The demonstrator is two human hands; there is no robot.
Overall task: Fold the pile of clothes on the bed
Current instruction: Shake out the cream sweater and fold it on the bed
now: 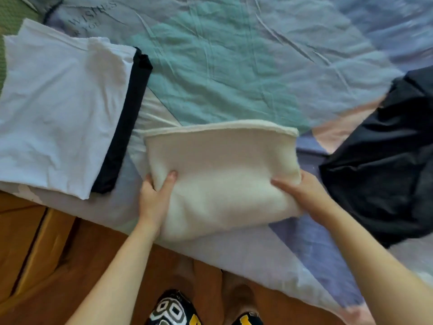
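Cream fleece piece (222,174), folded to a thick rectangle, sits on the bed cover (234,66) at the near edge, partly lifted off it. Landmark for everything else.

Left hand (155,198) on its left side: thumb lying on top, remaining fingers tucked out of sight below, so a pinch grip on the fabric edge. Right hand (302,193) on its right side: fingers laid over the top and curled around the side fold, clamped on it. Gripped at both ends, likely to keep the layers from sliding apart while carried or squared up.

Left of the fleece: finished stack, white folded garment (58,109) on top, dark folded garment (126,127) showing along the stack's side nearest the fleece. Stack kept apart, likely the drop zone for finished items.

Right of the fleece: dark crumpled garment (379,165), unfolded, touching nothing in either hand. Likely next in the queue.

Below the fleece: wooden floor (58,254) past the bed edge, person's feet there.

Judgement: fold on the fleece looks basically done; next move probably a transfer left onto the stack. Risk: bulky layers springing open if either grip loosens mid-carry.
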